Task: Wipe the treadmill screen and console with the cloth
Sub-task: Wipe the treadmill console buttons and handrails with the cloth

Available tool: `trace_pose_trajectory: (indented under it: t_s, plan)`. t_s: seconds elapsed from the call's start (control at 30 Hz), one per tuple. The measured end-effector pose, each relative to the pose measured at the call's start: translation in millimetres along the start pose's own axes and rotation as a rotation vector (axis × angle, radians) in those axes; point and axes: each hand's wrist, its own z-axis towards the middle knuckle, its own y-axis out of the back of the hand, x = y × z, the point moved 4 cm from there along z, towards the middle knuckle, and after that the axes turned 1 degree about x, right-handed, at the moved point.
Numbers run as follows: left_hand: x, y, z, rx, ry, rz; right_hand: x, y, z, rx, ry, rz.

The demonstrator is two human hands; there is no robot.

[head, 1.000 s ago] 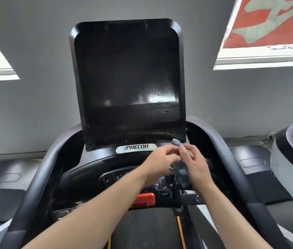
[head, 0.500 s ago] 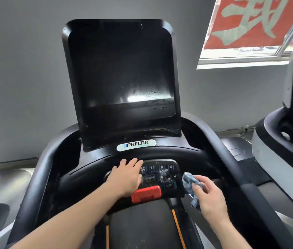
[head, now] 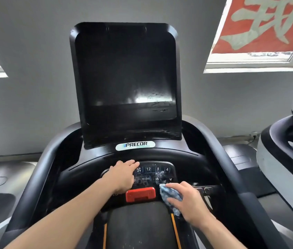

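The right hand (head: 189,202) is pressing a crumpled blue cloth (head: 170,194) onto the console (head: 95,169) at 5 o'clock of the keypad (head: 155,174), fingers curled over it. The left hand (head: 123,177) is lying flat at the keypad's 9 o'clock, covering part of it. A red stop tab (head: 140,194) is sitting between the hands. The dark screen (head: 126,74) is standing at 12 o'clock, seemingly smeared. Another machine (head: 286,159) is crowding 3 o'clock.

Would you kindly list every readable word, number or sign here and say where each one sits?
"PRECOR": oval badge below the screen.
"12", "8", "4": keys on the keypad.
"PROGRAM": keypad key.
Large pale character on the red banner: cropped, not legible.
Text beside the red stop button: partly hidden, unreadable.
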Motion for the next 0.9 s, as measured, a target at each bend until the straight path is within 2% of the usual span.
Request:
trace_pose_trajectory:
  t_s: [0.07, 0.17, 0.23, 0.37, 0.53, 0.77, 0.9]
  plan:
    - [1.8, -2.1, 2.3, -0.002, -0.006, -0.019, -3.9, -3.1, -0.8, 0.014, 0.019, 0.008]
    - [3.2, -2.5, 5.7, -0.010, 0.003, -0.038, -10.4, 15.2, 23.1, -0.216, -0.004, -0.013]
    - [0.9, -2.2, 4.5, -0.006, 0.017, -0.033, -10.3, 22.4, 46.3, -0.285, -0.027, -0.052]
    - [-4.5, -1.9, -0.9, 0.002, 0.030, -0.020, -8.0, 14.8, 70.5, -0.273, 0.003, -0.363]
    - [-3.5, -2.3, 0.6, 0.003, 0.028, -0.052, -16.4, -4.3, 48.3, -0.263, 0.170, -0.585]
    - [-2.5, -2.8, 1.8, 0.012, 0.034, -0.075, -8.5, 1.4, 67.6, -0.224, 0.131, -0.603]
    - [-2.0, -3.7, 1.3, 0.014, 0.031, -0.065, -14.8, -6.2, 47.9, -0.205, 0.160, -0.624]
